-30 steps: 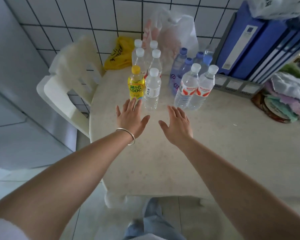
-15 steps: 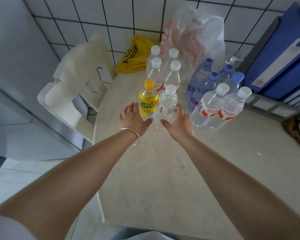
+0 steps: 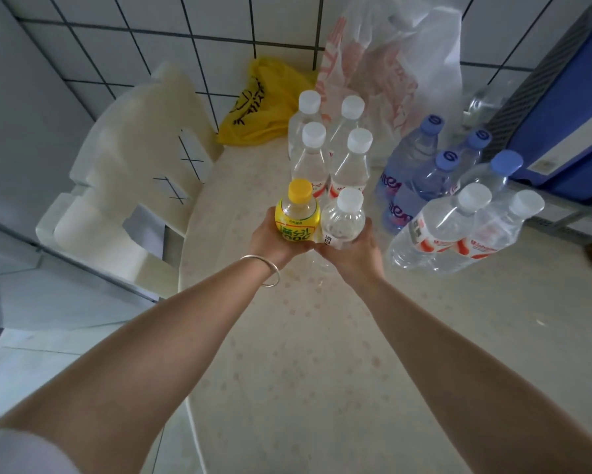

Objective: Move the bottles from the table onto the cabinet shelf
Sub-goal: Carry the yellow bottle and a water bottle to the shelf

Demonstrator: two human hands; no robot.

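Observation:
My left hand (image 3: 270, 242) grips a yellow drink bottle (image 3: 298, 215) with a yellow cap. My right hand (image 3: 352, 253) grips a small clear water bottle (image 3: 342, 218) with a white cap, right beside it. Both bottles are upright near the middle of the beige table (image 3: 322, 336). Behind them stand several clear white-capped bottles (image 3: 351, 162). To the right are several blue-capped bottles (image 3: 421, 159) and two clear bottles with red labels (image 3: 458, 230). The cabinet shelf is out of view.
A white plastic chair (image 3: 130, 186) stands at the table's left edge. A yellow bag (image 3: 263, 104) and a clear plastic bag (image 3: 397, 66) lean on the tiled wall. Blue binders (image 3: 568, 107) sit at the right on a grey tray.
Both hands have reached forward from open above the table and closed around the two front bottles. The camera has moved nearer to the table.

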